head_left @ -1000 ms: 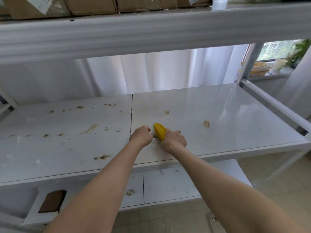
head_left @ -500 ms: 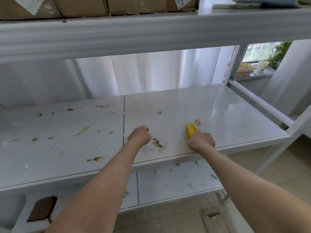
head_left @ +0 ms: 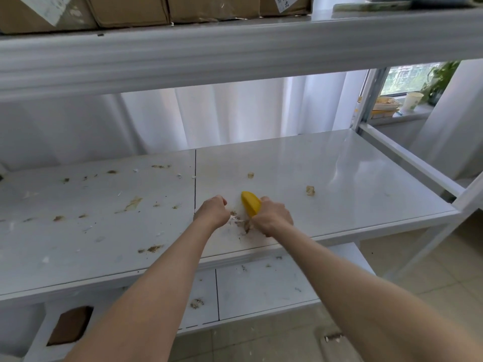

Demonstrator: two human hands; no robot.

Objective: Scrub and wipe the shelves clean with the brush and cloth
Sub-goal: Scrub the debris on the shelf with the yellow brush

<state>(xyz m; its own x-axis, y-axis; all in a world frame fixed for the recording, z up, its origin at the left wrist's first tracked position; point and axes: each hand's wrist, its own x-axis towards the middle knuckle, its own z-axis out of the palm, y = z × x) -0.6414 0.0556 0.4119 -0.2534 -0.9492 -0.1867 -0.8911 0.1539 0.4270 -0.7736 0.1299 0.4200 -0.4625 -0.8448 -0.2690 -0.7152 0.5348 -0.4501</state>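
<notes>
Yellow plastic brush (head_left: 251, 206) — stiff and light, likely easy to steer — lies on the middle shelf (head_left: 352, 194) near its front edge, over brown crumbs (head_left: 243, 223). The right hand (head_left: 273, 219) has its fingers clamped round the rear end, a sound hold. The left hand (head_left: 213, 212) rests beside it — fingers curled together, nothing visible inside.

Yellow brush (head_left: 250, 206); white shelf (head_left: 339, 178) flecked with seemingly brown grime (head_left: 241, 223).
</notes>
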